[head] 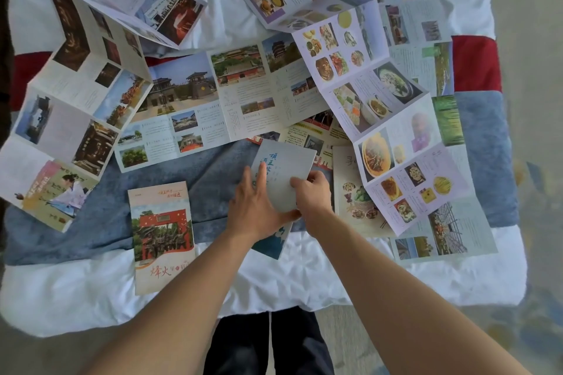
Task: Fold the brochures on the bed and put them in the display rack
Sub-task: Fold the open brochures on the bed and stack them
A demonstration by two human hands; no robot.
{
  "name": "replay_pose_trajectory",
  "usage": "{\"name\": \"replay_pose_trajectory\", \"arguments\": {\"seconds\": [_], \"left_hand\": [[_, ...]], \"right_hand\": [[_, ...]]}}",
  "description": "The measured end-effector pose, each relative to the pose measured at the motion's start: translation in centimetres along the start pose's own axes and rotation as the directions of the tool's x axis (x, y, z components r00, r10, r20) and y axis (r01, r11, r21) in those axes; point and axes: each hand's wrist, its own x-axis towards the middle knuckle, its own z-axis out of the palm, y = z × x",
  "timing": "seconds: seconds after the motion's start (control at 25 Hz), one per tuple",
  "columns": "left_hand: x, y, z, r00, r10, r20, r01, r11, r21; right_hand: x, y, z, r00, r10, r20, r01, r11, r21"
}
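A pale folded brochure [288, 167] with blue characters lies tilted at the middle of the bed. My left hand [257, 205] lies flat on its left side with straight fingers pressing it down. My right hand [312, 192] pinches its right edge between thumb and fingers. A folded brochure [161, 234] with a red gate photo lies to the left. Unfolded brochures lie around them: a temple one [219, 100], a long food one [380, 119], a dark zigzag one [76, 91]. No display rack is in view.
The bed has a white sheet [274, 280] and a blue blanket [100, 222] with red patches [475, 64]. More open brochures lie at the back right [408, 6] and back left [158, 3]. Floor runs along the right side [536, 161]. My dark trousers show below.
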Motion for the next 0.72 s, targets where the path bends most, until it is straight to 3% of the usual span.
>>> {"name": "replay_pose_trajectory", "arguments": {"seconds": [0.2,0.28,0.4,0.48,0.6,0.72], "left_hand": [[0.3,-0.4,-0.5,0.999,0.037,-0.035,-0.038,0.999,-0.022],[0.2,-0.2,-0.5,0.999,0.029,-0.042,-0.030,0.999,-0.024],[0.0,-0.4,-0.2,0.999,0.031,-0.045,-0.031,0.999,-0.013],[-0.2,-0.7,0.2,0.998,0.039,-0.053,-0.039,0.999,-0.002],[-0.4,-1.0,0.8,0.997,0.046,-0.061,-0.045,0.999,0.021],[-0.5,-1.1,1.0,0.997,0.051,-0.057,-0.049,0.998,0.035]], "right_hand": [[-0.2,1.9,-1.4,0.958,-0.249,-0.144,0.193,0.928,-0.317],[0.1,3.4,-3.1,0.919,-0.308,-0.245,0.159,0.860,-0.485],[0.0,6.3,-5.4,0.895,-0.363,-0.259,0.072,0.691,-0.720],[-0.3,7.6,-6.3,0.896,-0.262,-0.359,-0.046,0.749,-0.660],[-0.7,8.2,-6.2,0.838,0.000,-0.546,-0.197,0.932,-0.303],[-0.4,8.3,-5.6,0.787,0.230,-0.573,-0.281,0.960,-0.001]]}}
